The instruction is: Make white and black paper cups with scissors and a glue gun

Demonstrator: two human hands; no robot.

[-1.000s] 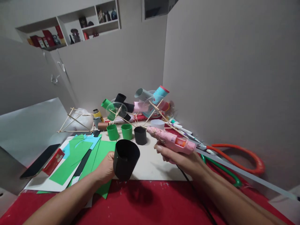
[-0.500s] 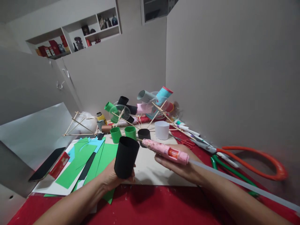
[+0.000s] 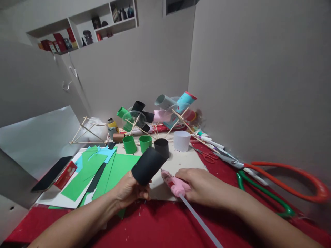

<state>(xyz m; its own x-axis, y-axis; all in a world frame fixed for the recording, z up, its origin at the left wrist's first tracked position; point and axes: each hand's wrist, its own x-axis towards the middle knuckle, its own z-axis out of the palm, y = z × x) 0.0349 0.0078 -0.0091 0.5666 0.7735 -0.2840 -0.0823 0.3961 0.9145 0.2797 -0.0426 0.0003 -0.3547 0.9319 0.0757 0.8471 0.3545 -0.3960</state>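
Note:
My left hand (image 3: 133, 189) grips a black paper tube (image 3: 149, 165) by its lower end; the tube leans over to the right. Wrapped in the fingers of my right hand (image 3: 198, 186) is a pink hot glue gun (image 3: 173, 182), its nozzle pointing up and left, just short of the tube. A long pale glue stick (image 3: 200, 220) trails from the gun's back end. Behind the tube stand two green paper rings (image 3: 129, 144), a black paper ring (image 3: 162, 147) and a white paper ring (image 3: 181, 141) on a pale board (image 3: 186, 159).
Green paper sheets (image 3: 85, 177), a red packet (image 3: 66, 175) and a phone (image 3: 51, 174) lie at left. Stick frames with wheels of paper tubes (image 3: 134, 119) stand at the back. Large orange-handled scissors (image 3: 287, 163), a green handle (image 3: 266, 194) and small red scissors (image 3: 208, 156) are at right.
The black tube has gone from nearly upright to tilted right. My right hand has lowered and turned the glue gun, so its back end now points toward me.

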